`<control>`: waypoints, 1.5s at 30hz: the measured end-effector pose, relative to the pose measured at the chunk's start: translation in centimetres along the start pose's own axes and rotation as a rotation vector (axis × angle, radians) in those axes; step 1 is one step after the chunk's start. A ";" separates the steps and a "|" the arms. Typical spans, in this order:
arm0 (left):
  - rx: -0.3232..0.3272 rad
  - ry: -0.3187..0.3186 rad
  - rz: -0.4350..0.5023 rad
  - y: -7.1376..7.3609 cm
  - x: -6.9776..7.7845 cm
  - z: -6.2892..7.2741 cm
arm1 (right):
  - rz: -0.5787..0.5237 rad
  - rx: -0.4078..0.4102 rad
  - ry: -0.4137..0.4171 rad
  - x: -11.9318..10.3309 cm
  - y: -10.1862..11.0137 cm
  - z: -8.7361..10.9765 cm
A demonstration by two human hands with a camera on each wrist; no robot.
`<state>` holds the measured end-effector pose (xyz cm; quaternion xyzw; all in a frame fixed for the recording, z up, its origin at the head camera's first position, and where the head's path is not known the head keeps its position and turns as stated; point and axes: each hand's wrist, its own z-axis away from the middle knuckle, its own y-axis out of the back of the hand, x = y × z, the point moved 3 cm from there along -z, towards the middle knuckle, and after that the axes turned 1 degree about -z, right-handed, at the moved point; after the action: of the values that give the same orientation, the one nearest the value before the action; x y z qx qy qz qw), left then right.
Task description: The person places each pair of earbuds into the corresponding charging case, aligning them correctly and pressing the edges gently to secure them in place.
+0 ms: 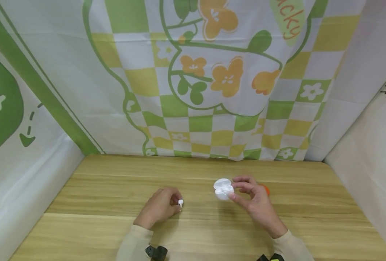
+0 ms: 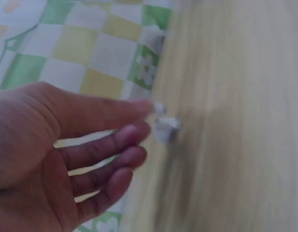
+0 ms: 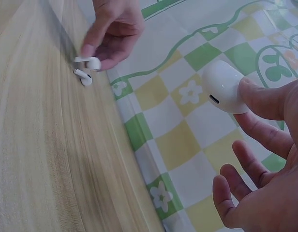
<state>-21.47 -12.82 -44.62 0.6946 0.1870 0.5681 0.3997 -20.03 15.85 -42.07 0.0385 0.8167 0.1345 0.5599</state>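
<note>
Between thumb and fingertips, my left hand (image 1: 161,204) pinches a white wireless earbud (image 3: 93,63). A second white earbud (image 3: 84,77) is right beside it; whether it touches the fingers or lies on the table cannot be told. Both earbuds are blurred in the left wrist view, close to the thumb tip. My right hand (image 1: 256,203) holds a round white earbud case (image 1: 224,194) by its side, between thumb and fingers. Its lid (image 1: 223,182) stands raised in the head view. A dark port slot shows on the case (image 3: 221,87) in the right wrist view.
Both hands are over a wooden table (image 1: 91,199). Partly hidden behind the right hand is an orange object (image 1: 266,189). A checked, flowered cloth (image 1: 225,127) hangs along the back edge, with white cloth at both sides.
</note>
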 end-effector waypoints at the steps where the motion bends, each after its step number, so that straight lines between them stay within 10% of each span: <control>1: 0.004 -0.009 0.019 0.1 0.2 -0.1 | -0.004 0.000 0.001 0.0 0.0 0.0; 16: 0.129 -0.179 0.478 1.8 4.2 -0.2 | -0.025 -0.030 0.026 0.2 -0.8 -0.1; 45: 0.271 -0.245 0.513 -0.7 7.7 0.1 | 0.012 -0.113 0.042 -0.1 -2.4 0.6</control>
<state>-19.03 -6.94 -40.20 0.8295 0.0302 0.5322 0.1667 -19.23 13.62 -42.83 0.0090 0.8190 0.1847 0.5432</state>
